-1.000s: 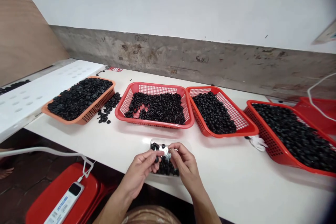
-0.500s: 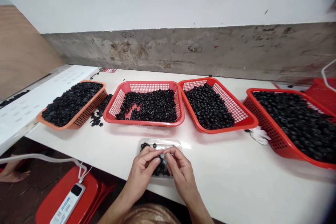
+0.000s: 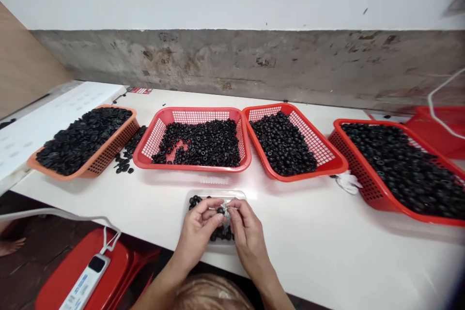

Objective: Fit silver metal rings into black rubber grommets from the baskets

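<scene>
Table [image 3: 308, 242] bore our middle basket [image 3: 192, 168], just beyond the clear tray [image 3: 238, 194]. Above the tray, our left hand [image 3: 194, 232] pinched a black piece [image 3: 220, 210]; our right hand [image 3: 250, 232] had fingertips pressed together, contents unclear.

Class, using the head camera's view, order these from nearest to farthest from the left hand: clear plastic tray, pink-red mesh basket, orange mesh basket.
1. Clear plastic tray, beneath the left hand.
2. Pink-red mesh basket, beyond the tray, centre.
3. Orange mesh basket, on the left side.
</scene>
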Demonstrator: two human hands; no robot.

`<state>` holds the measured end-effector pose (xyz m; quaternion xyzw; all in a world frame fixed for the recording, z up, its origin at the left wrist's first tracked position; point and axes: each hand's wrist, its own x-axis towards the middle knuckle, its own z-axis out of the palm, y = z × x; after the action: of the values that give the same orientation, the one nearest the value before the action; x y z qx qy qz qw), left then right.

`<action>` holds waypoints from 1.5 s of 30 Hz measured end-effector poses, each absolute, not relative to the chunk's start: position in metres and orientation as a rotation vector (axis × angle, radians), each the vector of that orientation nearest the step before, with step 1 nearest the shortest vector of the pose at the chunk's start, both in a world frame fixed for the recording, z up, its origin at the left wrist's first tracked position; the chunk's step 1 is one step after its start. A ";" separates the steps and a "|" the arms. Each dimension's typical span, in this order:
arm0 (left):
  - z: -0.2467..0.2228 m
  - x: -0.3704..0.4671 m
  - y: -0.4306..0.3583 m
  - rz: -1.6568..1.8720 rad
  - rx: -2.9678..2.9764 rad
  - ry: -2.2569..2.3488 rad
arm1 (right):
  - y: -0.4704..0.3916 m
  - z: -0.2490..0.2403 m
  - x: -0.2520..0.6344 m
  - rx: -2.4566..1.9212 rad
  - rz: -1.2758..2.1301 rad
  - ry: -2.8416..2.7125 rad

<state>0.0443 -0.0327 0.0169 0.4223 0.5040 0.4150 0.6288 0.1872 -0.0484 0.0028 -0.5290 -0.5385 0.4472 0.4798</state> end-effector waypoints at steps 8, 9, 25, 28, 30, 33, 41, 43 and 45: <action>0.025 0.017 -0.038 1.054 0.839 1.071 | -0.054 0.014 0.164 -1.308 0.831 -1.473; 0.024 0.013 -0.039 1.069 0.840 1.067 | -0.055 0.015 0.160 -1.305 0.799 -1.504; 0.016 -0.005 -0.042 1.041 1.201 1.188 | -0.055 0.020 0.146 -1.292 0.493 -1.745; 0.015 -0.004 -0.045 1.034 1.330 1.206 | -0.055 0.018 0.144 -1.280 0.445 -1.834; 0.016 -0.004 -0.047 1.026 1.393 1.204 | -0.056 0.017 0.145 -1.278 0.362 -1.924; 0.018 -0.005 -0.049 1.030 1.446 1.221 | -0.060 0.015 0.148 -1.274 0.192 -2.047; 0.016 -0.023 -0.048 1.078 1.282 1.229 | -0.070 0.003 0.155 -1.247 0.231 -2.190; 0.017 -0.027 -0.048 1.084 1.220 1.190 | -0.062 0.002 0.165 -1.331 0.318 -2.036; 0.017 -0.030 -0.047 1.111 1.184 1.159 | -0.049 0.004 0.178 -1.494 0.304 -1.932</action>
<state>-0.0296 -0.0470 0.0172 0.4984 0.4882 0.4679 0.5425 0.1779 -0.0495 0.0038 -0.5722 -0.7400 0.1165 0.3339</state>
